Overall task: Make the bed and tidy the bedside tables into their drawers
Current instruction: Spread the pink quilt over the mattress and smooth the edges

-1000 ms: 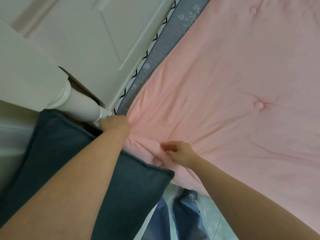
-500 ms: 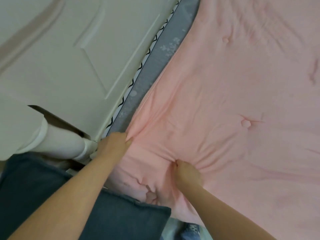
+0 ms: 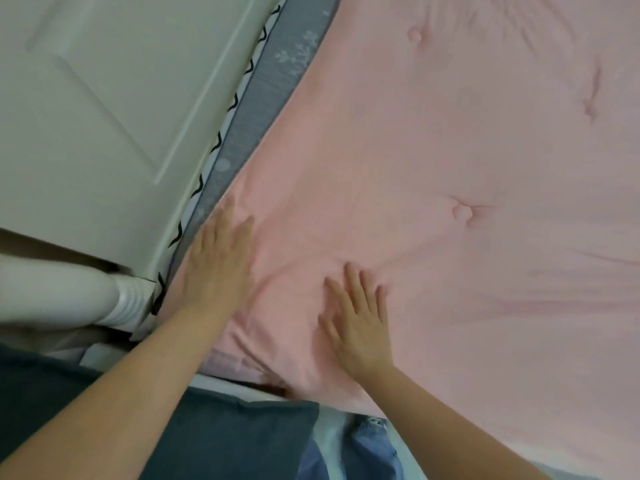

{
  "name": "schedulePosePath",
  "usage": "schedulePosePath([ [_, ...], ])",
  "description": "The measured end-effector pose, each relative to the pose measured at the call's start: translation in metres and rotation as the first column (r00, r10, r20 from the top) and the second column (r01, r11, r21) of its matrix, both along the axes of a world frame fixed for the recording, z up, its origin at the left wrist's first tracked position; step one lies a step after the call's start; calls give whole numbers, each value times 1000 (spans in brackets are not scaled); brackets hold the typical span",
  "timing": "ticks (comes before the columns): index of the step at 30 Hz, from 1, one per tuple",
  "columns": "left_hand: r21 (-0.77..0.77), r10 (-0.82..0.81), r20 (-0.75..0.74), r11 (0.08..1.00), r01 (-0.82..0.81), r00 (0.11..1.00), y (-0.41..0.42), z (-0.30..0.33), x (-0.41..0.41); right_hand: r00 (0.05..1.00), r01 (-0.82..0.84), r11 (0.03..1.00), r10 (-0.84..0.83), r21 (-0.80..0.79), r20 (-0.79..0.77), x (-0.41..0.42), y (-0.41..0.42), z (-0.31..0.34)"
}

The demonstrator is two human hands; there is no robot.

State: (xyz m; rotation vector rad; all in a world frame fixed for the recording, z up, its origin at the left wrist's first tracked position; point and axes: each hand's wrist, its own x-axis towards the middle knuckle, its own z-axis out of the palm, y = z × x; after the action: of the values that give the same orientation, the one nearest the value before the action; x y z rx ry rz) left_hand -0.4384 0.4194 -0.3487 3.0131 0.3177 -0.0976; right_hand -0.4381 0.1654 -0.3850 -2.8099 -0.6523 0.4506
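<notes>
**Hands flat on quilt corner, smoothing stage**

Left hand (image 3: 216, 258) lies palm-down on the pink quilt (image 3: 433, 237), fingers straight and close together, right at the quilt's edge where it meets the grey mattress border (image 3: 273, 84). Right hand (image 3: 356, 323) also lies flat on the quilt, fingers straight and spread, a little nearer the person and near the quilt's corner. Neither hand grips any cloth; both press down on it.

Quilt position: spread across the bed, covering most of the view. Its long edge runs beside the grey border, which sits against the white footboard or headboard panel (image 3: 104, 116); which of the two I cannot tell. A white bedpost (image 3: 69, 303) stands at the corner.

Condition: shallow creases fan out from between the hands. The corner near the bed edge is bunched and slightly folded. Farther out the surface looks mostly even.

A dark blue cushion (image 3: 221, 441) lies beside the bed, under the left forearm.

Judgement on progress: quilt laid, this corner being flattened; bed-making looks partway done. Cushion not yet placed. No bedside table or drawer in view, so that part cannot be assessed.
</notes>
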Motion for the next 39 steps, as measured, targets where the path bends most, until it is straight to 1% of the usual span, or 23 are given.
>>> schedulePosePath([
  [1, -48, -122, -23, 991, 121, 992, -14, -2, 1, 1000, -13, 997, 12, -82, -9, -4, -10, -9],
  [2, -103, -227, -110, 971, 216, 968, -27, -6, 1, 999, -45, 990, 42, -133, -25, -8, -20, -18],
  [3, -142, -297, -236, 953, 269, 925, -36, -14, -4, 995, -96, 985, 92, -144, -36, -11, -28, -23],
  [5, -156, -331, -444, 944, 292, 833, -40, -28, -9, 966, -259, 960, 254, -110, -56, -7, -44, -22],
  [6, -155, -303, -480, 953, 260, 824, -38, -30, -6, 946, -325, 938, 324, -120, -27, 2, -55, -20],
  [7, -152, -270, -485, 963, 223, 832, -39, -27, 0, 940, -335, 930, 341, -154, 20, 13, -66, -19],
  [8, -146, -248, -470, 968, 203, 847, -44, -23, 10, 960, -254, 946, 272, -202, 70, 28, -81, -15],
  [10, -129, -256, -378, 966, 223, 890, -60, -18, 25, 994, 6, 961, 23, -276, 104, 53, -104, -12],
  [11, -134, -303, -331, 953, 273, 894, -73, -17, 30, 996, 77, 949, -60, -305, 66, 58, -114, -15],
  [13, -161, -426, -318, 905, 395, 847, -100, -19, 29, 997, 66, 951, -77, -302, -27, 44, -124, -22],
  [15, -175, -442, -375, 897, 407, 815, -128, -28, 13, 998, 38, 965, -52, -261, -46, 6, -130, -25],
  [17, -159, -359, -379, 933, 322, 853, -160, -35, -4, 999, 10, 970, -22, -242, -49, -35, -148, -24],
  [19, -153, -248, -321, 966, 209, 914, -183, -35, -17, 997, -58, 981, 47, -186, -66, -56, -160, -19],
  [21, -156, -243, -279, 966, 206, 929, -205, -35, -17, 995, -94, 992, 91, -89, -44, -44, -171, -10],
  [23, -139, -327, -216, 943, 303, 920, -224, -36, -8, 999, -26, 998, 28, -65, 31, -11, -178, -3],
  [25, -106, -392, -183, 919, 379, 901, -241, -38, 6, 983, 171, 974, -157, -149, 98, 32, -189, -4],
  [27, -95, -406, -207, 914, 394, 890, -253, -45, 13, 956, 293, 920, -282, -260, 80, 65, -204, -7],
  [29, -89, -395, -227, 919, 385, 890, -261, -52, 8, 958, 276, 908, -285, -316, 19, 67, -217, -13],
  [31, -103, -407, -262, 913, 394, 875, -260, -56, -9, 949, 283, 917, -310, -283, -54, 43, -223, -14],
  [33, -117, -425, -306, 905, 410, 852, -259, -55, -27, 909, 368, 895, -404, -251, -108, 2, -229, -11],
  [35, -162, -409, -396, 912, 376, 822, -258, -45, -38, 887, 379, 886, -430, -266, -168, -41, -231, -9],
  [37, -186, -386, -471, 923, 338, 793, -260, -27, -35, 872, 347, 899, -414, -268, -260, -61, -233, 12],
  [39, -215, -341, -612, 940, 265, 713, -264, -10, -29, 855, 309, 903, -401, -298, -329, -61, -239, 29],
])
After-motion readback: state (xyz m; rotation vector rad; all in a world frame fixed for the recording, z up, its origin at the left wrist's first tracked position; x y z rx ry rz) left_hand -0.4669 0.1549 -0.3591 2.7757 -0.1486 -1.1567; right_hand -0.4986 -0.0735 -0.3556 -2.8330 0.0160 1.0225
